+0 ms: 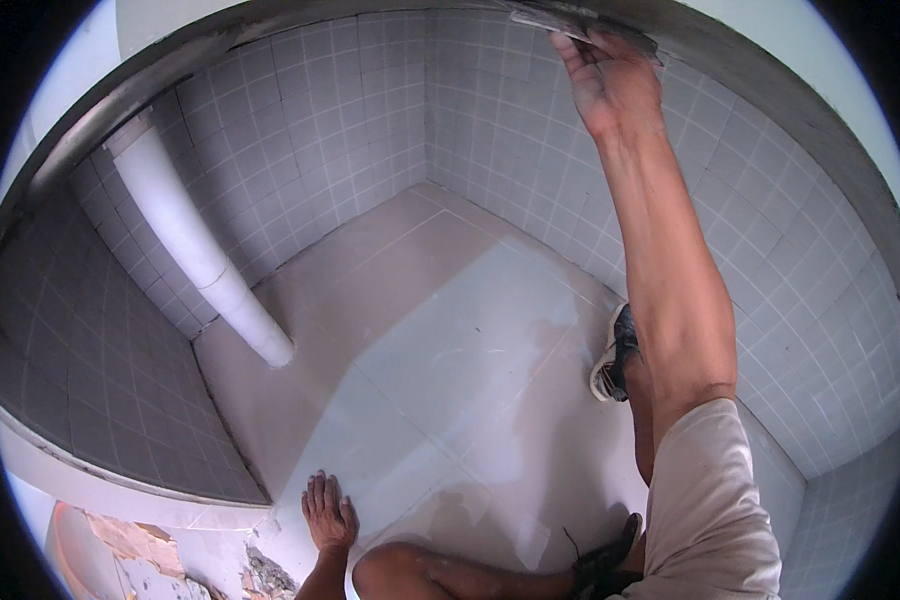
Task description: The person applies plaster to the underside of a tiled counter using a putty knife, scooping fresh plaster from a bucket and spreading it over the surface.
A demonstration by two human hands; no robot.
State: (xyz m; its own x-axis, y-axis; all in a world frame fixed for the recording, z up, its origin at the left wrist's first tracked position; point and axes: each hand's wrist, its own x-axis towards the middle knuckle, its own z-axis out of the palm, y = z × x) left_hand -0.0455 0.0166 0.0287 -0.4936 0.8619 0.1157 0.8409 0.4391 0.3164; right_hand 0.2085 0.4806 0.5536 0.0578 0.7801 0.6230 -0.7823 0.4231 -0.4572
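At one o'clock from the middle of the floor, this person's right hand (620, 82) is up at the top of the grey, square-patterned tiled wall (530, 120), fingers gripping a flat, thin, dark grey plate-like tool (542, 22) by the grey rim (800, 110); the grip itself is partly hidden. The left hand (327, 512) is at seven o'clock, fingers spread, holding nothing I can see, over the pale, glossy tiled floor (390, 380); whether it touches, I can't tell. A white, round pipe (185, 230) slants between nine and ten o'clock.
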